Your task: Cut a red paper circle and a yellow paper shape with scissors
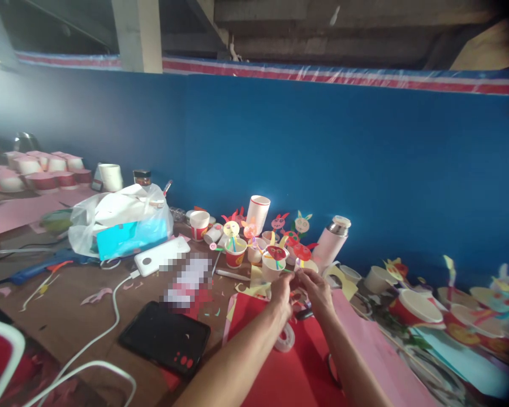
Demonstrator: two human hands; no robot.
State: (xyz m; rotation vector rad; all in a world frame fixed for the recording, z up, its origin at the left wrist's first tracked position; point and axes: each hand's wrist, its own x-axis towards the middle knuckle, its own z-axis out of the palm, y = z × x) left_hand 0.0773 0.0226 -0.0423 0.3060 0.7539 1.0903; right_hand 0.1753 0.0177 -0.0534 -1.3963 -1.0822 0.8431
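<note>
My left hand point(282, 293) and my right hand point(318, 289) meet over red paper point(258, 356), fingers pinched together. What they hold between their fingertips is small and mostly hidden. Just beyond them stand a white paper cup point(272, 268) and other cups bearing cut-paper figures with red faces, one being a red paper face point(275, 252). Below the left wrist lies a roll of clear tape point(285, 339). A dark object under the right hand is partly covered by it. To the left, a red paper cup point(234, 255) carries a yellow-faced paper figure point(231, 229).
A pink thermos point(331, 243) and a tall cup stack point(258, 213) stand behind. At left are a black phone point(165, 338), a white power bank point(162, 255) with a cable, a plastic bag point(123, 220) and a blue glue gun point(42, 267). More decorated cups point(418, 308) crowd the right.
</note>
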